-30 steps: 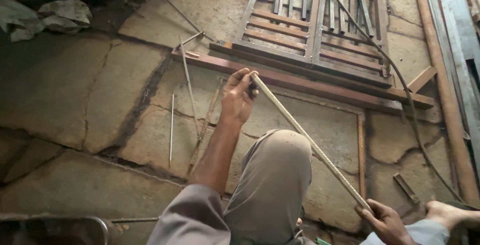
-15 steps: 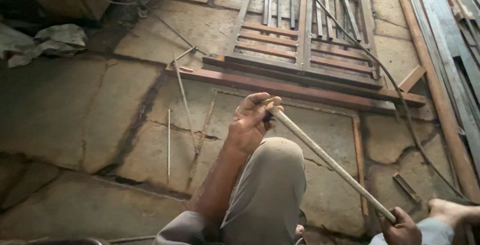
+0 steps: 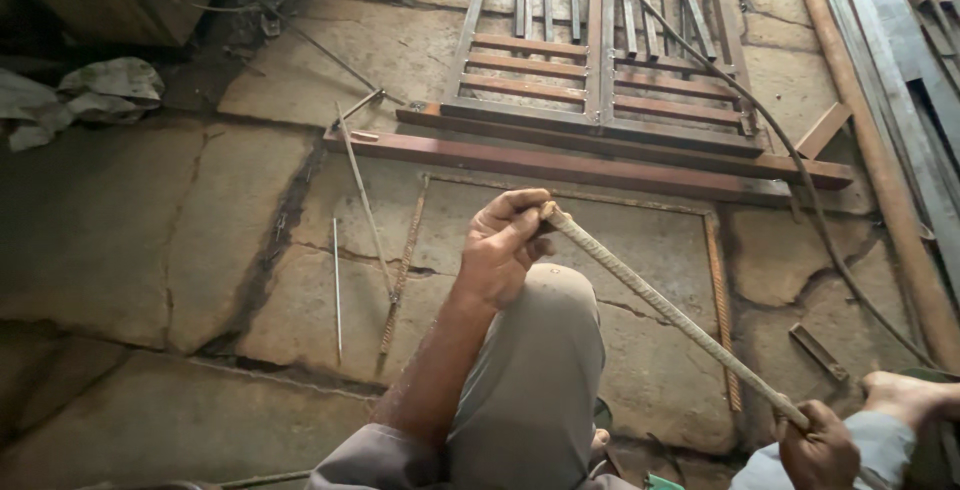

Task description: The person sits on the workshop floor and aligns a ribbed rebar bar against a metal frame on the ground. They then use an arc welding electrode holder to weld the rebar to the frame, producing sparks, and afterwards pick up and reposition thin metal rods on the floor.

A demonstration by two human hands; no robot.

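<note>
Steel, ribbed and pale with dust: the rebar rod (image 3: pixel 665 312) runs slantwise over my bent knee (image 3: pixel 545 320), from my left hand (image 3: pixel 507 249) down to my right hand (image 3: pixel 820 447). My left arm reaches forward, wrist cocked, fingers curled around the rod's upper end with the thumb on top. My right hand, low at the frame's edge, is fisted around the lower end. Beyond lie a welded metal frame (image 3: pixel 600 100) and loose thin rods (image 3: pixel 362 200) on the stone floor (image 3: pixel 150 220).
</note>
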